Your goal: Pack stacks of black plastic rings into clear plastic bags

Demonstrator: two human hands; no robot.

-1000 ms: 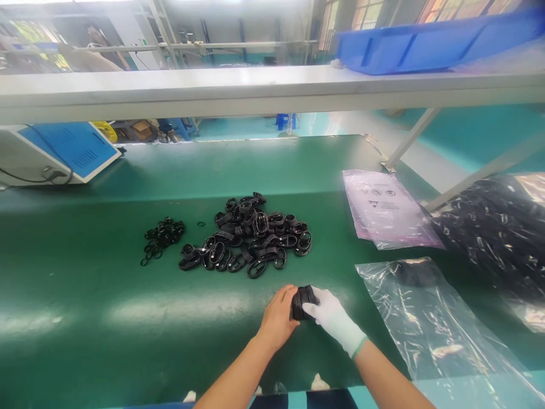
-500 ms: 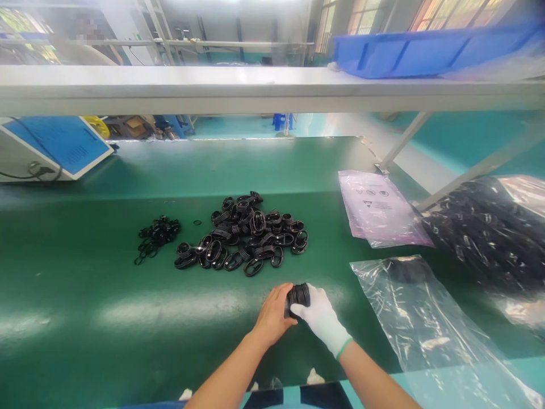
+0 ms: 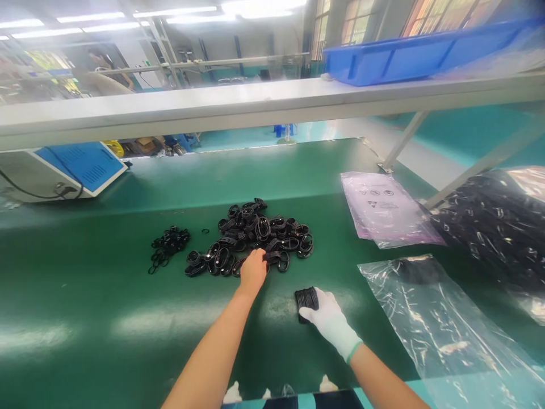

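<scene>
At the front of a heap of black coiled cables (image 3: 263,228), my bare left hand (image 3: 254,272) has its fingers bent down around a coiled cable (image 3: 272,255); the fingertips are partly hidden among the coils. My right hand (image 3: 330,318), in a white glove with a green cuff, grips a stack of black coiled cables (image 3: 305,300) from its right side. The stack stands pressed together on the green tabletop (image 3: 140,324), nearer to me than the heap.
Small black rings (image 3: 170,247) lie piled left of the heap. On the right are a pinkish printed bag (image 3: 385,207), a clear plastic bag (image 3: 438,318) and a bulky bag of black items (image 3: 494,227). A shelf (image 3: 213,111) bearing a blue bin (image 3: 395,59) crosses above.
My left hand has left the stack and moved forward to the heap. My right hand still grips the stack. The whole view has shifted and tilted slightly.
</scene>
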